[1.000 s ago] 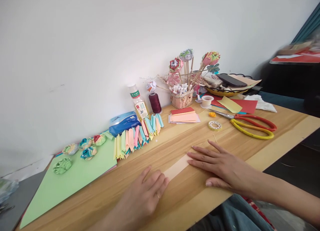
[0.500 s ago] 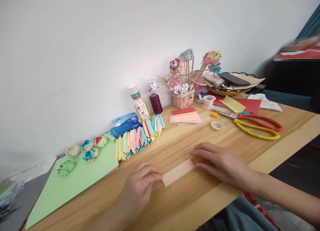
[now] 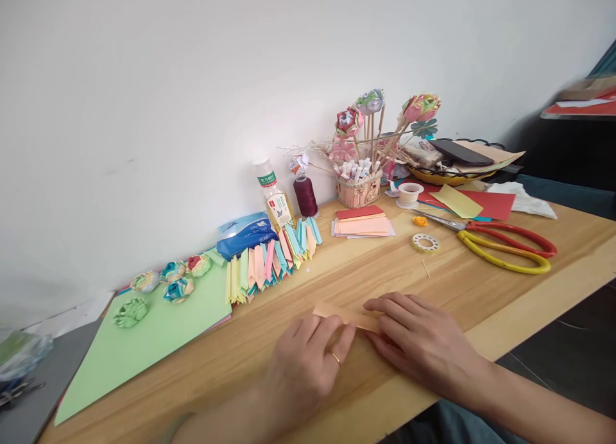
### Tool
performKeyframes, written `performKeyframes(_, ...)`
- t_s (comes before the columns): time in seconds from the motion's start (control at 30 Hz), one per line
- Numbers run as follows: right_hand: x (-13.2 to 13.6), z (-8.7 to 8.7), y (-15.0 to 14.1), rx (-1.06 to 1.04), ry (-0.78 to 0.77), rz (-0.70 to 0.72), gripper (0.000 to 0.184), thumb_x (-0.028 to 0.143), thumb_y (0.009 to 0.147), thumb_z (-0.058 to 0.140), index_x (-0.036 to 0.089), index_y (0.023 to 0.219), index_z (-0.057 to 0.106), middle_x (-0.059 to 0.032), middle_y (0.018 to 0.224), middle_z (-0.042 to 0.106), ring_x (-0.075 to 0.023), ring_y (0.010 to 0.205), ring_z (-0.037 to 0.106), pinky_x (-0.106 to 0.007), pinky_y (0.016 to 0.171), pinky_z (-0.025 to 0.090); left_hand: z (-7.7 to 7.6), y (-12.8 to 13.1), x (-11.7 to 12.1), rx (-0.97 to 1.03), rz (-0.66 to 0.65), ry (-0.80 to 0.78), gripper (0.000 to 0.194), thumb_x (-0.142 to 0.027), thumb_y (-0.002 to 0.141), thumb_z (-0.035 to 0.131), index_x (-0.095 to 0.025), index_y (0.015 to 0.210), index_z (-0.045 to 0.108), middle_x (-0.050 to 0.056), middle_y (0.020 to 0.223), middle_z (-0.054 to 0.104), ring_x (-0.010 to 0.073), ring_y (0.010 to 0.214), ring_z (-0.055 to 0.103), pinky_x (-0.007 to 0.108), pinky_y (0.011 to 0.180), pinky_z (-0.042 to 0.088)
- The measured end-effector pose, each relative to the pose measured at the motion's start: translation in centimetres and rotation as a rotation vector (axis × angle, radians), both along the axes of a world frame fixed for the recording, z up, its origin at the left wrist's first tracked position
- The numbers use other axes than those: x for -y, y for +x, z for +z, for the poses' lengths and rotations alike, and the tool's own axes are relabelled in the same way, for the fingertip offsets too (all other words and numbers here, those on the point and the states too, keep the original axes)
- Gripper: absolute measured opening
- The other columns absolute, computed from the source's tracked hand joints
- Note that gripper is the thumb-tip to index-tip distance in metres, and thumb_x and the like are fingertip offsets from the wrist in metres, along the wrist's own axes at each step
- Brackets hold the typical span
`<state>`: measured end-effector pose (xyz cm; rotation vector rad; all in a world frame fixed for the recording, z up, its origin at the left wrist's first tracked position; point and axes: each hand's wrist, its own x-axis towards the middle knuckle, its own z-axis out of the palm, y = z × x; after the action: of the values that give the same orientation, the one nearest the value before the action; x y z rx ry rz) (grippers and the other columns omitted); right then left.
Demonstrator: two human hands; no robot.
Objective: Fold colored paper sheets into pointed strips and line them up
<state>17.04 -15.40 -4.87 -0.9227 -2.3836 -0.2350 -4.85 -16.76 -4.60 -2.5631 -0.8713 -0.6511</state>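
A small peach paper strip (image 3: 330,310) lies low over the wooden table, between my two hands. My left hand (image 3: 310,360), with a ring on one finger, has its fingers bent and pressed onto the near side of the strip. My right hand (image 3: 414,332) grips the other end, its fingers over the paper and its thumb beneath them. Part of the strip is hidden under the fingers, so I cannot tell whether it is creased. Beyond the hands rests a stack of cut paper pieces (image 3: 363,225), with a red one on top.
Scissors (image 3: 464,225), a tape roll (image 3: 425,242) and a toothpick-like stick (image 3: 426,269) lie to the right. Folded paper pieces (image 3: 262,264), a blue tissue pack (image 3: 245,235), a bottle (image 3: 276,200) and a thread spool (image 3: 305,197) stand behind. Paper flowers (image 3: 131,312) rest on green sheets (image 3: 144,351).
Both hands have come closer together. My left hand has moved right, over the strip, and the paper has turned and is now partly covered by fingers. The view has shifted slightly.
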Motion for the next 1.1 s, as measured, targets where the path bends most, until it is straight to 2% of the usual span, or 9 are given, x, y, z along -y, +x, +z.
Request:
performKeyframes(0.07, 0.5, 0.1, -0.3, -0.012, -0.061, 0.008, 0.023, 0.018, 0.091, 0.043, 0.016, 0.076, 0.061, -0.0072, 0.084, 0.067, -0.0193, 0.074, 0.060, -0.032, 0.063, 0.048, -0.1, 0.2, 0.0, 0.010, -0.047, -0.056, 0.030, -0.009, 0.091, 0.041, -0.011, 0.118, 0.055, 0.010, 0.101, 0.063, 0.0177, 0.082, 0.060, 0.026, 0.063, 0.051)
performKeyframes(0.17, 1.1, 0.5, -0.6, -0.035, -0.261, 0.045, 0.024, 0.023, 0.092, 0.043, 0.018, 0.076, 0.060, -0.0049, 0.074, 0.062, -0.0166, 0.067, 0.056, -0.029, 0.059, 0.045, 0.0, 0.3, 0.0, 0.051, -0.140, -0.185, 0.029, -0.013, 0.095, 0.036, -0.009, 0.117, 0.054, 0.011, 0.107, 0.062, 0.0173, 0.091, 0.060, 0.024, 0.071, 0.053)
performKeyframes(0.27, 1.5, 1.0, -0.7, -0.059, -0.479, 0.078, 0.015, 0.018, 0.088, 0.044, 0.019, 0.085, 0.059, -0.0053, 0.082, 0.061, -0.0173, 0.074, 0.057, -0.029, 0.063, 0.046, 0.3, 0.4, -0.2, 0.087, -0.183, -0.289, 0.030, -0.013, 0.095, 0.033, -0.008, 0.115, 0.054, 0.011, 0.107, 0.061, 0.0182, 0.100, 0.058, 0.027, 0.082, 0.052)
performKeyframes(0.4, 1.4, 0.9, -0.5, -0.110, -0.617, 0.054, 0.025, 0.006, 0.082, 0.040, 0.018, 0.096, 0.057, -0.0055, 0.085, 0.061, -0.0173, 0.076, 0.058, -0.030, 0.067, 0.047, 0.3, 0.4, -0.5, 0.066, -0.167, -0.290, 0.030, -0.011, 0.093, 0.033, -0.008, 0.112, 0.056, 0.011, 0.102, 0.062, 0.0211, 0.102, 0.056, 0.033, 0.085, 0.052)
performKeyframes(0.5, 0.9, 0.4, -0.3, -0.096, -0.586, 0.038, 0.023, 0.008, 0.085, 0.039, 0.019, 0.094, 0.058, -0.0049, 0.084, 0.061, -0.0174, 0.075, 0.058, -0.030, 0.065, 0.047, -0.1, 0.3, -0.5, 0.026, -0.169, -0.228, 0.028, -0.012, 0.093, 0.034, -0.011, 0.105, 0.059, 0.010, 0.098, 0.062, 0.0230, 0.102, 0.055, 0.035, 0.081, 0.052)
performKeyframes(0.63, 0.1, 0.2, 0.1, -0.039, -0.344, 0.071, 0.024, 0.009, 0.086, 0.040, 0.020, 0.085, 0.061, -0.0070, 0.091, 0.059, -0.0196, 0.080, 0.054, -0.031, 0.065, 0.044, -0.6, 0.2, -0.4, 0.000, -0.171, -0.140, 0.023, -0.012, 0.092, 0.039, -0.010, 0.102, 0.060, 0.010, 0.099, 0.062, 0.0216, 0.102, 0.055, 0.034, 0.083, 0.050)
performKeyframes(0.73, -0.3, 0.7, 0.4, 0.014, -0.247, 0.121, 0.025, 0.007, 0.086, 0.040, 0.019, 0.080, 0.062, -0.0074, 0.095, 0.060, -0.0204, 0.085, 0.053, -0.034, 0.070, 0.043, -0.8, 0.2, -0.3, -0.020, -0.190, -0.079, 0.020, -0.013, 0.092, 0.044, -0.011, 0.103, 0.061, 0.008, 0.099, 0.064, 0.0210, 0.102, 0.055, 0.035, 0.085, 0.048)
performKeyframes(0.9, -0.6, 1.5, 0.6, 0.099, -0.263, 0.242, 0.022, 0.013, 0.091, 0.041, 0.018, 0.087, 0.062, -0.0061, 0.094, 0.064, -0.0207, 0.089, 0.053, -0.035, 0.076, 0.042, -1.1, 0.1, -0.3, -0.019, -0.167, 0.004, 0.020, -0.013, 0.092, 0.044, -0.012, 0.098, 0.063, 0.008, 0.104, 0.065, 0.0228, 0.105, 0.056, 0.039, 0.087, 0.047)
performKeyframes(1.1, -0.4, 1.6, 0.6, 0.126, -0.336, 0.260, 0.022, 0.020, 0.093, 0.042, 0.019, 0.087, 0.063, -0.0040, 0.077, 0.062, -0.0182, 0.078, 0.054, -0.033, 0.069, 0.039, -1.2, 0.0, 0.0, -0.030, -0.184, 0.020, 0.019, -0.011, 0.090, 0.046, -0.009, 0.098, 0.063, 0.009, 0.103, 0.066, 0.0211, 0.102, 0.057, 0.038, 0.089, 0.046)
